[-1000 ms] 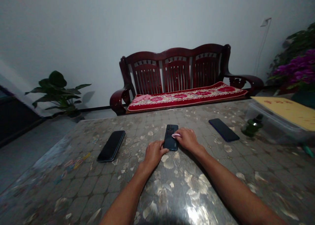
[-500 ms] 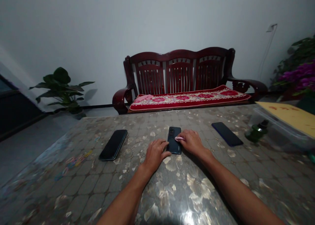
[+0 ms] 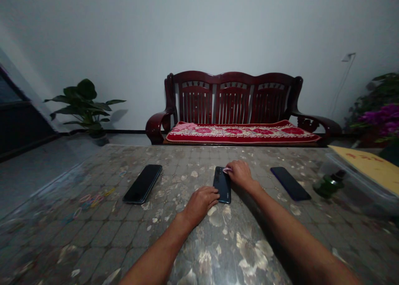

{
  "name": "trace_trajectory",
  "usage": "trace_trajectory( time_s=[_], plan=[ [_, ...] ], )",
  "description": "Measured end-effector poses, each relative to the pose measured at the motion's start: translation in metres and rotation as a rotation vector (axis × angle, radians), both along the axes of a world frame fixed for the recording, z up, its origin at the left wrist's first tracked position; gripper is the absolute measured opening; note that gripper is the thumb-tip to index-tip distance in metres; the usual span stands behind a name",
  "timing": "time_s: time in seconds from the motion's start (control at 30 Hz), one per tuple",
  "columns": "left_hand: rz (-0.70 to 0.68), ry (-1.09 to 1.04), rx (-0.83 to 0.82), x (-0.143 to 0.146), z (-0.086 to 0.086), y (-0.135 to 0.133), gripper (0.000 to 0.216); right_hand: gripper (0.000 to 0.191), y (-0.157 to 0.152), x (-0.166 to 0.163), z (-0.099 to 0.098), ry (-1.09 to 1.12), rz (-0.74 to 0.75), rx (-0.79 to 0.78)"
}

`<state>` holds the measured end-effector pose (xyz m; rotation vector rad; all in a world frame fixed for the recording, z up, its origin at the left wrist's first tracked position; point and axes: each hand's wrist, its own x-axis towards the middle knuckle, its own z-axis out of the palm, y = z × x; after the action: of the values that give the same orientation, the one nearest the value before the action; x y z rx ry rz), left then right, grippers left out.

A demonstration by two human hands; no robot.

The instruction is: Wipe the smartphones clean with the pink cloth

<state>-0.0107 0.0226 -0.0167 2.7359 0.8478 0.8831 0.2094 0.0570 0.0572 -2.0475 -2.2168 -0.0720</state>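
Note:
A dark phone (image 3: 222,186) lies back-up in the middle of the patterned table (image 3: 174,235). My left hand (image 3: 201,201) rests with curled fingers against the phone's near left edge, steadying it. My right hand (image 3: 239,173) pinches a small pale pink piece (image 3: 227,169), which I cannot make out, against the phone's far end. A second dark phone (image 3: 142,184) lies to the left. A third phone (image 3: 290,183) lies to the right.
A small green bottle (image 3: 328,186) and a clear plastic box with a yellow lid (image 3: 364,168) stand at the right. Coloured rubber bands (image 3: 92,200) lie at the left. A wooden bench (image 3: 237,110) with a red cushion and potted plants (image 3: 82,106) stand beyond the table.
My right hand has slid the pink piece from the phone's middle up to its far end. The left hand stays at the near edge. The view has tilted upward.

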Motion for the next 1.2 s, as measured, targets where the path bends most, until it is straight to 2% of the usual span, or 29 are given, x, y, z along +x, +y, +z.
trace_trajectory(
  time_s=[0.23, 0.4, 0.5, 0.7, 0.93, 1.13, 1.2],
  plan=[
    [0.005, -0.005, -0.017, 0.002, 0.001, -0.001, 0.015, 0.024, -0.01, 0.002, -0.001, -0.007, 0.145, -0.045],
    [0.003, 0.01, -0.006, 0.002, 0.004, -0.003, 0.014, 0.029, 0.011, 0.0, -0.001, -0.03, 0.038, -0.015],
    [0.001, 0.019, -0.006, 0.003, 0.007, -0.005, 0.013, 0.028, 0.014, 0.0, -0.005, 0.006, 0.027, 0.002],
    [0.008, 0.053, -0.013, 0.006, 0.012, -0.01, 0.013, 0.023, 0.0, 0.005, -0.01, 0.099, 0.215, -0.068],
    [0.024, 0.069, 0.015, 0.007, 0.01, -0.011, 0.013, 0.027, 0.008, -0.001, -0.005, 0.034, 0.05, -0.016],
    [0.026, 0.066, 0.024, 0.007, 0.009, -0.014, 0.01, 0.023, -0.008, -0.007, -0.005, 0.062, 0.211, -0.052],
    [0.026, 0.065, 0.033, 0.008, 0.009, -0.014, 0.01, 0.023, -0.009, -0.008, -0.003, 0.045, 0.216, -0.038]
  ],
)
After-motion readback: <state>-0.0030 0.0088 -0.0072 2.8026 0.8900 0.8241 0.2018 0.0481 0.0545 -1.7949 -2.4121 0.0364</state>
